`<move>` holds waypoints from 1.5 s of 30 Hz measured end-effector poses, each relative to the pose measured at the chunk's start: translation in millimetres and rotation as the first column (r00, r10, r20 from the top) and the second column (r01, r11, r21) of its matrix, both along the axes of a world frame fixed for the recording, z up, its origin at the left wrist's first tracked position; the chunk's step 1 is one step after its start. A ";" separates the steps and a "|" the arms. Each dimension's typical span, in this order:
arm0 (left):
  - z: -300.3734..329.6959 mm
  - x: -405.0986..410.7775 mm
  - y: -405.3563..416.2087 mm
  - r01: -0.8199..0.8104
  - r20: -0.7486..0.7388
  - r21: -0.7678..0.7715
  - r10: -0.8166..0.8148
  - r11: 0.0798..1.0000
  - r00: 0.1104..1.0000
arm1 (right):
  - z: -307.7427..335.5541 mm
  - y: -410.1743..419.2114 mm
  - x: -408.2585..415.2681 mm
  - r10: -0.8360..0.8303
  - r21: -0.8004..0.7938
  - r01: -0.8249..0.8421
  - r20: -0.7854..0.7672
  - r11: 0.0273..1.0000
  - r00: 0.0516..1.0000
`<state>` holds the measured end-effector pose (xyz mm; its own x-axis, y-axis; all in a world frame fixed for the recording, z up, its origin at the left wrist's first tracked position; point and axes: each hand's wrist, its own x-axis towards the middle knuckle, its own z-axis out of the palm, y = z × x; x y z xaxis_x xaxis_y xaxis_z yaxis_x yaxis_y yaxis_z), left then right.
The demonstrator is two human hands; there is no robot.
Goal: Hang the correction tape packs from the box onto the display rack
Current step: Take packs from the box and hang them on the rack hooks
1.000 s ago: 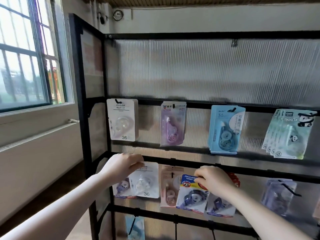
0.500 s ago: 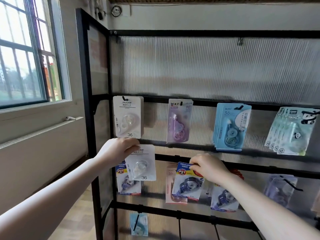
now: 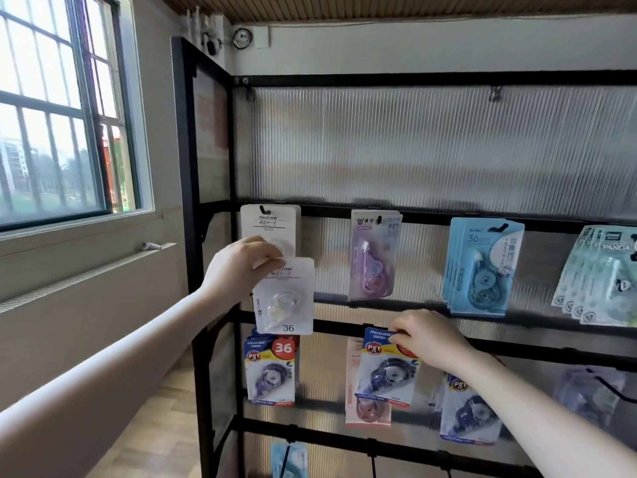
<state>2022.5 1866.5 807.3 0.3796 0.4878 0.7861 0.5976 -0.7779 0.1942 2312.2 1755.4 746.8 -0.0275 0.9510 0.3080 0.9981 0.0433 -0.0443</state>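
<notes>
Now, from my head camera, I see my left hand [image 3: 241, 267] pinching the top of a white pack [image 3: 284, 296] of correction tape. I hold it by the top edge so the hole there can meet a hook. The pack hangs up in the air, just below the white packs on the hook [image 3: 270, 226] at the left end of the display rack [image 3: 448, 79]. I think it goes there, with the ones that look the same.

My right hand [image 3: 431, 339] pinches the top of a blue pack [image 3: 387, 369] lower down. That pack sits in front of a pink pack [image 3: 355, 374]. I cannot tell if the blue one is on a hook yet, as my fingers hide the top. More blue packs [image 3: 270, 369] hang at the left of that row, so maybe it belongs with them.

Other packs, purple [image 3: 374, 257] and light blue [image 3: 482, 267], hang on the upper bar. I cannot see the box.
</notes>
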 end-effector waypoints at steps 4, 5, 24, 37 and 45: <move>15.8 5.0 3.5 0.029 0.098 0.003 -0.029 1.000 0.995 | 3.3 3.7 -5.7 0.027 -0.010 -0.027 0.016 1.000 0.999; 18.5 6.4 5.2 0.029 0.123 0.003 -0.029 1.000 0.992 | 4.3 5.0 -6.9 0.033 -0.013 -0.032 0.024 0.999 0.999; 37.3 6.9 25.6 -0.033 0.257 0.068 0.014 0.997 0.966 | 11.5 7.7 -17.8 0.057 -0.021 -0.056 0.037 0.998 0.998; 45.0 2.2 38.1 -0.069 0.334 0.044 0.050 0.997 0.941 | 3.6 0.8 -12.6 0.037 -0.040 -0.037 0.002 0.998 0.999; 49.3 4.3 43.0 -0.058 0.296 -0.027 0.064 0.998 0.953 | -7.1 2.4 -3.1 0.011 -0.023 -0.011 0.007 1.000 1.000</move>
<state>2026.8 1909.4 856.6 0.0994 0.5174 0.8500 0.5572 -0.7367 0.3833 2309.0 1757.8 739.6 -0.0403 0.9575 0.2856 0.9978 0.0534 -0.0385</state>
